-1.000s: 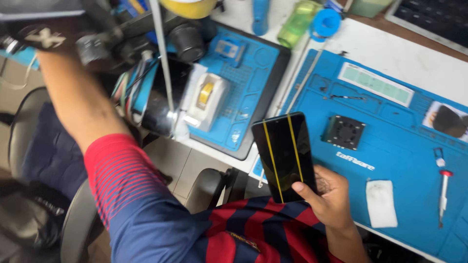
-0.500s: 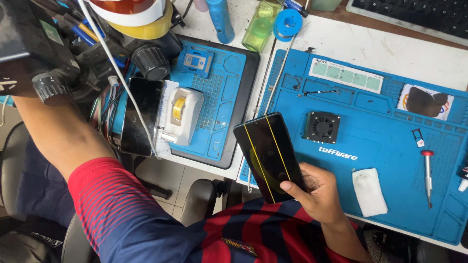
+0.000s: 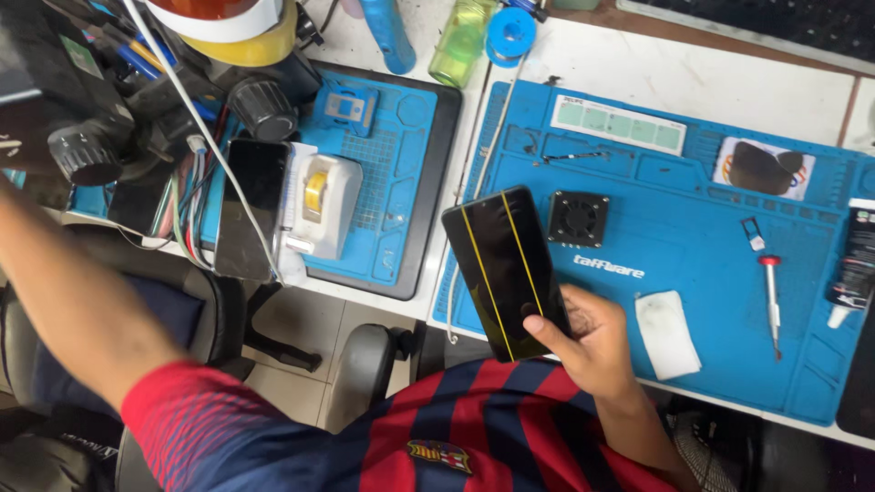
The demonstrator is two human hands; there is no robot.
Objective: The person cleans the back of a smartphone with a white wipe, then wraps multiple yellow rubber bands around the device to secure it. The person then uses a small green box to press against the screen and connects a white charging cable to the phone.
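Overhead, at a phone-repair bench:

Right hand: the right hand (image 3: 597, 342) grips the lower end of a black smartphone (image 3: 506, 269), thumb laid across the glass, fingers wrapped behind it.

Smartphone: dark screen up and crossed by two thin yellow lines, it slants up and away from the hand toward the upper left, its near end in the palm, its far end over the left edge of the blue work mat (image 3: 693, 210).

Left hand: out of frame; only the bare forearm and a red-and-blue striped sleeve (image 3: 210, 424) show, stretching off to the upper left, so its grip cannot be told.

Just beyond the phone: a small square black fan (image 3: 578, 219) lies on the mat, just right of the phone's far end.

Right of the hand: a white wipe (image 3: 668, 333) lies close by; farther right, well apart, a red-tipped screwdriver (image 3: 771, 296).

Left of the hand: a second dark phone (image 3: 251, 208) and a white tape dispenser (image 3: 325, 202) rest on a smaller blue mat (image 3: 401, 182), well apart from the held phone.

Far side: a green bottle (image 3: 463, 36) and a blue spool (image 3: 509, 35) stand beyond the mats.
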